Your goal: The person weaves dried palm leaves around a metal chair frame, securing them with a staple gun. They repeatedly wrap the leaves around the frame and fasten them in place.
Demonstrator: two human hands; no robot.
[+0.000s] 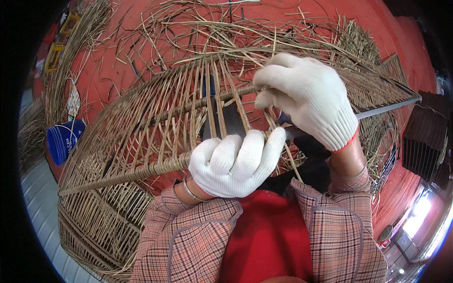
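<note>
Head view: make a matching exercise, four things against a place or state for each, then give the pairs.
1. left hand
2. right hand
3. blue cup
4. loose cane strips

a. scattered on the red floor at the top
b. gripping the wrapped lower rod
c. at the upper rod, fingers curled
d. on its side at the left edge

Pairs: 1-b, 2-c, 3-d, 4-a

Both gloved hands, left (234, 163) and right (306, 96), grip a wicker frame (141, 137).
</note>
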